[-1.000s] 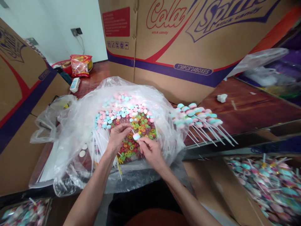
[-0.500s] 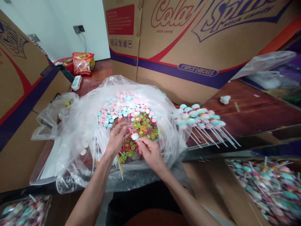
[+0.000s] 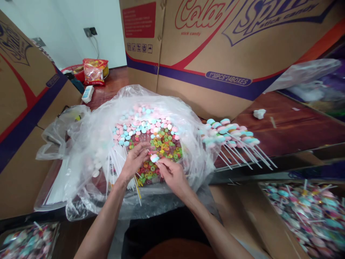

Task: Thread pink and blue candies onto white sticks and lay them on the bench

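Observation:
In front of me, my right hand point(image 3: 172, 174) is closed in a pinch just below a pink, white and blue marshmallow point(image 3: 154, 158) threaded on a thin candy stick; most of the stick is hidden by the fingers. At the marshmallow's upper left, my left hand point(image 3: 137, 158) pinches a small reddish gummy ring point(image 3: 150, 152), partly covered by its fingertips. Beneath both hands lie loose gummy rings point(image 3: 167, 145) in green, yellow, orange and red. Pink, blue and white marshmallows point(image 3: 134, 127) are spread behind them. White sticks point(image 3: 118, 156) lie bunched beside my left wrist.
A clear plastic bag point(image 3: 198, 158) surrounds the loose candy. Filled candy sticks point(image 3: 229, 133) are stacked at its right. Large cardboard boxes point(image 3: 185, 86) stand behind and left. A box of wrapped candy point(image 3: 309, 216) sits lower right, and a red snack packet point(image 3: 94, 72) lies far left.
The left hand has shifted slightly downward, its fingers curling closer round the gummy ring by the marshmallow. The right hand stays nearly still with the candy stick.

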{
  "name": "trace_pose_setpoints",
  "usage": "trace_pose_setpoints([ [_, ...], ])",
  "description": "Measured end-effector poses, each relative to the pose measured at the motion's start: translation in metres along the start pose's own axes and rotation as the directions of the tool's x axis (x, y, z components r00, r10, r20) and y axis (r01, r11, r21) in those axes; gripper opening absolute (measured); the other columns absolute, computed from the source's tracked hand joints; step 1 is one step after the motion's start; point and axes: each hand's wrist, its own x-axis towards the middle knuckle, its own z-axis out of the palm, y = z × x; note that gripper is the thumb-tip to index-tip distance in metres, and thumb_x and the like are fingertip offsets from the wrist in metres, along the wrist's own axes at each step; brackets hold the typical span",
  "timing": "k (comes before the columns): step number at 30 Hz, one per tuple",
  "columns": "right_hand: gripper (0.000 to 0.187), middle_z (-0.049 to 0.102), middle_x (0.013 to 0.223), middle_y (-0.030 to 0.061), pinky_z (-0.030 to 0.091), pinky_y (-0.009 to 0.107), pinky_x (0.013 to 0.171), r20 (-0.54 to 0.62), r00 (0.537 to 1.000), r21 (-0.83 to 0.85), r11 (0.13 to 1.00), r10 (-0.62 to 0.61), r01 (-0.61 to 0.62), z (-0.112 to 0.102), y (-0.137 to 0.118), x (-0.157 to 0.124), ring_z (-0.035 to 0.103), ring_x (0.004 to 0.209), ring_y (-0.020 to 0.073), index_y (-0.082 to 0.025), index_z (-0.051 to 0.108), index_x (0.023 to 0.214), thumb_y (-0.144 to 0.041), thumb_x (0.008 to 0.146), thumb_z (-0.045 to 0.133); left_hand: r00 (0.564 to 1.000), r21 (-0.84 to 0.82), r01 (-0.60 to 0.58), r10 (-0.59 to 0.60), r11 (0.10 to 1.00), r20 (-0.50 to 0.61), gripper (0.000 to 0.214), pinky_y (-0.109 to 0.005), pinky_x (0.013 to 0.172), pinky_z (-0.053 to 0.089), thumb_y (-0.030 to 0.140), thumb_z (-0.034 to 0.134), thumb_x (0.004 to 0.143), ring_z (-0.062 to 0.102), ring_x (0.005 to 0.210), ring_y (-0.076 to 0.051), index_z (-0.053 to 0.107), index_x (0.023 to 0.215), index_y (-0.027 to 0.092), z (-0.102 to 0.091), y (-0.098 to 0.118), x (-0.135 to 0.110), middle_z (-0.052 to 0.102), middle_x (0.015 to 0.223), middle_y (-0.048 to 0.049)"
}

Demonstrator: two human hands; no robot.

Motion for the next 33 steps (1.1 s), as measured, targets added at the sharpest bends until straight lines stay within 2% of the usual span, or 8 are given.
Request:
trace_pose_setpoints([
  [6, 0.028, 0.05, 0.057, -0.0032, 0.035, 0.024, 0.056, 0.024, 1.0, -0.088, 0.996, 0.011, -0.009, -0.003, 0.001, 0.001, 0.048, 0.054, 0.0124, -0.02, 0.059, 0.073, -0.032, 0.096, 0.048, 0.998, -0.101, 0.052, -0.057, 0.994, -0.042, 0.04, -0.031, 0.089, 0.056, 0.045, 0.075, 0.081, 0.073, 0.103, -0.023, 0.066, 0.111, 0.019, 0.0, -0.003, -0.005, 0.074, 0.114, -0.0104],
  [14, 0.028, 0.049, 0.057, -0.0037, 0.033, 0.024, 0.054, -0.046, 0.997, -0.069, 0.996, -0.065, 0.062, 0.008, -0.005, -0.002, 0.045, 0.053, 0.0119, -0.021, 0.053, 0.072, -0.031, 0.098, 0.046, 0.982, -0.303, 0.157, -0.181, 0.94, -0.052, 0.045, -0.029, 0.085, 0.057, 0.032, 0.088, 0.066, 0.073, 0.099, -0.021, 0.067, 0.101, 0.016, 0.009, 0.005, -0.012, 0.077, 0.103, -0.0101],
  [20, 0.028, 0.05, 0.057, -0.0035, 0.036, 0.024, 0.054, -0.149, 0.987, 0.0, 0.998, -0.062, 0.063, 0.015, -0.004, 0.001, 0.046, 0.052, 0.0119, -0.021, 0.05, 0.07, -0.028, 0.097, 0.046, 0.969, -0.247, 0.236, -0.247, 0.94, -0.013, 0.051, -0.023, 0.075, 0.056, 0.039, 0.091, 0.06, 0.072, 0.092, -0.017, 0.068, 0.099, 0.015, 0.023, 0.007, -0.019, 0.075, 0.11, -0.0112],
  [24, 0.032, 0.051, 0.055, -0.0037, 0.036, 0.023, 0.052, -0.117, 0.993, 0.087, 0.996, 0.008, 0.002, 0.008, 0.0, 0.006, 0.046, 0.049, 0.0108, -0.021, 0.052, 0.066, -0.032, 0.097, 0.05, 0.972, -0.181, 0.231, -0.235, 0.956, -0.002, 0.05, -0.025, 0.077, 0.055, 0.045, 0.088, 0.063, 0.07, 0.091, -0.017, 0.066, 0.097, 0.016, 0.024, 0.007, -0.014, 0.075, 0.107, -0.0105],
  [27, 0.031, 0.053, 0.058, -0.0036, 0.035, 0.022, 0.049, -0.151, 0.987, 0.136, 0.99, 0.047, -0.026, -0.001, 0.003, 0.009, 0.044, 0.048, 0.0099, -0.02, 0.054, 0.068, -0.035, 0.096, 0.053, 0.99, 0.005, 0.111, -0.111, 0.994, -0.083, 0.039, -0.027, 0.071, 0.055, 0.049, 0.072, 0.081, 0.07, 0.08, -0.016, 0.064, 0.102, 0.018, 0.015, 0.01, 0.006, 0.074, 0.101, -0.0086],
  [29, 0.031, 0.053, 0.06, -0.0031, 0.034, 0.022, 0.048, -0.197, 0.979, 0.143, 0.989, 0.059, -0.031, -0.006, 0.004, 0.01, 0.043, 0.049, 0.0096, -0.02, 0.054, 0.068, -0.036, 0.095, 0.054, 0.974, 0.298, -0.028, 0.094, 0.954, -0.207, 0.027, -0.029, 0.068, 0.053, 0.041, 0.059, 0.09, 0.067, 0.073, -0.017, 0.066, 0.103, 0.018, 0.007, 0.013, 0.028, 0.073, 0.097, -0.0076],
  [31, 0.032, 0.052, 0.06, -0.003, 0.034, 0.022, 0.048, -0.215, 0.973, 0.148, 0.988, 0.08, -0.049, -0.007, 0.008, 0.008, 0.043, 0.049, 0.0098, -0.02, 0.054, 0.068, -0.037, 0.095, 0.054, 0.914, 0.625, -0.092, 0.315, 0.775, -0.256, 0.019, -0.034, 0.08, 0.053, 0.025, 0.055, 0.089, 0.066, 0.083, -0.021, 0.069, 0.1, 0.017, -0.003, 0.014, 0.052, 0.071, 0.096, -0.0087],
  [33, 0.032, 0.051, 0.06, -0.0031, 0.034, 0.022, 0.048, -0.21, 0.973, 0.157, 0.985, 0.101, -0.068, -0.005, 0.011, 0.005, 0.043, 0.05, 0.0102, -0.02, 0.054, 0.068, -0.037, 0.095, 0.053, 0.883, 0.821, -0.096, 0.429, 0.563, -0.191, 0.023, -0.037, 0.089, 0.05, 0.014, 0.053, 0.086, 0.065, 0.094, -0.024, 0.072, 0.1, 0.017, -0.01, 0.013, 0.073, 0.069, 0.1, -0.0111],
])
